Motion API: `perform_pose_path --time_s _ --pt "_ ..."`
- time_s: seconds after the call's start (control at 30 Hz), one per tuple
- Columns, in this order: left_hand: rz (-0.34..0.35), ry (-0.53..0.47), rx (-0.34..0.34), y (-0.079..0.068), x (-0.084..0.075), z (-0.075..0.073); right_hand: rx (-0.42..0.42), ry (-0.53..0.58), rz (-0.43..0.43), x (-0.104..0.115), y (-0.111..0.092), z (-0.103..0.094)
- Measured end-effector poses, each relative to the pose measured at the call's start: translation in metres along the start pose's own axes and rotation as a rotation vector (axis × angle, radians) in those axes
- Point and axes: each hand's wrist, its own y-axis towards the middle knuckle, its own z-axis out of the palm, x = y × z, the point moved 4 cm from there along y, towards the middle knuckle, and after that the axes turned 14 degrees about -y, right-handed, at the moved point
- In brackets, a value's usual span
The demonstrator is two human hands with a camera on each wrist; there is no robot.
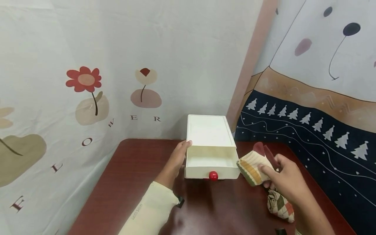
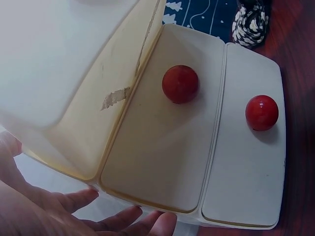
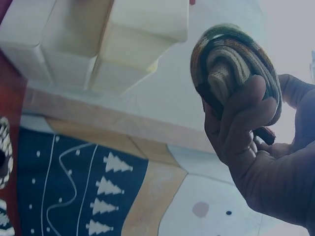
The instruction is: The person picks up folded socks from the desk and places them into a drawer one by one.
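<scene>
A white drawer unit (image 1: 209, 130) stands on the table, its top drawer (image 1: 196, 173) pulled out and showing a bare floor at the front. My left hand (image 1: 177, 156) rests against the unit's left side. In the left wrist view its fingers (image 2: 118, 220) lie fairly straight along that side, below the open drawer. To the right of the drawer, my right hand (image 1: 286, 178) pinches a rolled sock (image 1: 254, 166), cream with yellow and green bands and a dark red end. The right wrist view shows this sock's coiled layers (image 3: 231, 69) end-on, above the curled fingers.
A rolled argyle sock (image 1: 280, 205) lies on the table below my right hand. Black-and-white patterned rolls (image 2: 250, 24) lie to the unit's right. Two lower drawers with red knobs (image 2: 262, 113) are closed. Printed cloth walls (image 1: 176, 58) stand behind the red-brown table (image 1: 132, 182).
</scene>
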Motion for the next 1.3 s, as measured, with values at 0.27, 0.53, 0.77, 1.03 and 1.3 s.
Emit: perform_pose_path --time_s 0.27,0.53,0.77,1.03,1.3 --pt "-0.007 0.006 0.015 -0.001 0.000 -0.002 -0.010 0.140 -0.048 0.036 0.012 0.018" --pt "-0.005 0.004 0.024 -0.003 0.002 -0.003 -0.027 0.143 -0.055 0.068 0.029 0.042" --pt "0.012 -0.010 0.026 -0.005 0.002 -0.002 -0.018 0.182 -0.055 0.088 0.041 0.060" --pt "0.018 -0.021 0.024 -0.006 0.002 0.000 0.011 0.137 -0.047 0.099 0.050 0.076" --pt "0.017 0.006 0.023 -0.007 -0.001 -0.001 -0.010 0.060 -0.098 0.110 0.050 0.090"
